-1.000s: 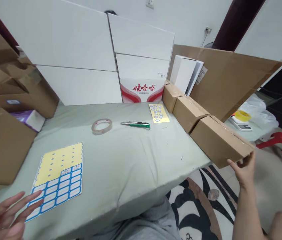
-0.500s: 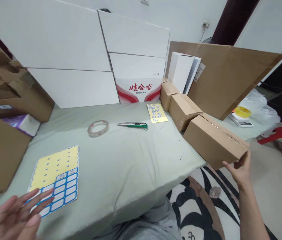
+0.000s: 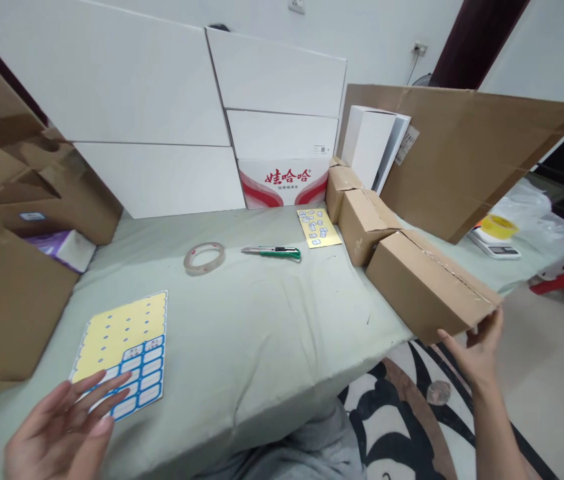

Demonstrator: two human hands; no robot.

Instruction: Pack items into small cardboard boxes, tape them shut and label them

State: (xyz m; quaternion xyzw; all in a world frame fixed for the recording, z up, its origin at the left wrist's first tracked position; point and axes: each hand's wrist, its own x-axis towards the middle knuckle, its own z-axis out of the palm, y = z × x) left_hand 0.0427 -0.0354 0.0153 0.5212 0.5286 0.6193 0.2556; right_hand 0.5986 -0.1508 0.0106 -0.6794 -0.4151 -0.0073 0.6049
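Note:
My right hand (image 3: 479,350) grips the near lower corner of a closed brown cardboard box (image 3: 427,283) at the table's right edge. Its thumb lies on the box's side face, and the other fingers are partly hidden behind the end. My left hand (image 3: 67,427) holds nothing, its fingers apart over the lower part of a label sheet (image 3: 135,353). That sheet has a yellow backing where labels are gone and blue-bordered labels below, two with writing. A roll of clear tape (image 3: 205,259) and a green utility knife (image 3: 277,253) with its blade out lie on the table.
Two more brown boxes (image 3: 368,217) (image 3: 345,187) stand behind the gripped one, beside a yellow sticker sheet (image 3: 319,228). White cartons (image 3: 162,179) wall the back. Open cardboard boxes (image 3: 7,287) with a tissue pack (image 3: 62,250) stand left. A digital scale (image 3: 497,248) is far right.
My left hand has shifted slightly right and up over the label sheet. My right hand keeps its hold on the box, which has barely moved. The camera view has turned slightly left.

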